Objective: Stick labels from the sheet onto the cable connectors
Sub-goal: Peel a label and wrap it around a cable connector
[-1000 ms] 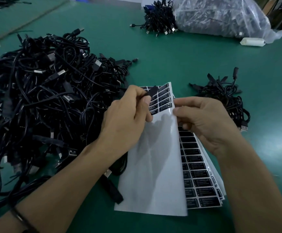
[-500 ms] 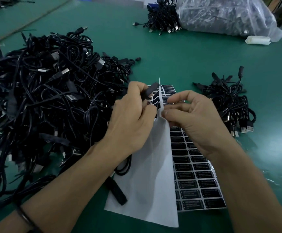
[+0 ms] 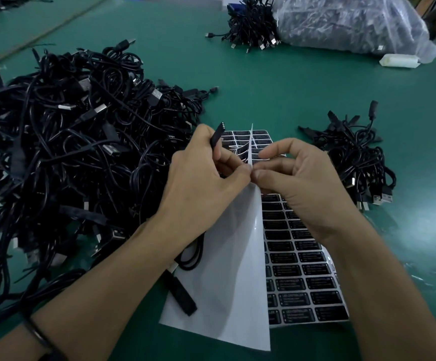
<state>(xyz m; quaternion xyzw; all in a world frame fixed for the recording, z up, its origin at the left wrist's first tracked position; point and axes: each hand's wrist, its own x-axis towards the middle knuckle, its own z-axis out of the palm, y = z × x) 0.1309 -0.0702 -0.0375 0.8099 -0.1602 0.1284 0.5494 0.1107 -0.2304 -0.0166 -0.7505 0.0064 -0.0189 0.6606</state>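
A sheet of black labels point(image 3: 300, 272) lies on the green table in front of me, with a white backing sheet point(image 3: 227, 290) folded up over its left side. My left hand point(image 3: 201, 183) grips a black cable connector point(image 3: 215, 138) upright between thumb and fingers. My right hand point(image 3: 303, 183) pinches the raised edge of the white sheet, its thumb and forefinger meeting my left fingertips. A label curls up off the sheet just beyond the fingers. The held cable's other black connector point(image 3: 180, 295) lies on the white sheet below my left wrist.
A big tangled heap of black cables point(image 3: 68, 152) fills the left. A smaller cable bundle point(image 3: 355, 157) lies to the right of the sheet. At the back stand another cable bunch point(image 3: 250, 24), a clear plastic bag of cables point(image 3: 349, 22) and a white roll point(image 3: 399, 61).
The white backing sheet has been folded further up and left, baring more labels. My hands have closed together at its raised edge, and the connector has tilted more upright.
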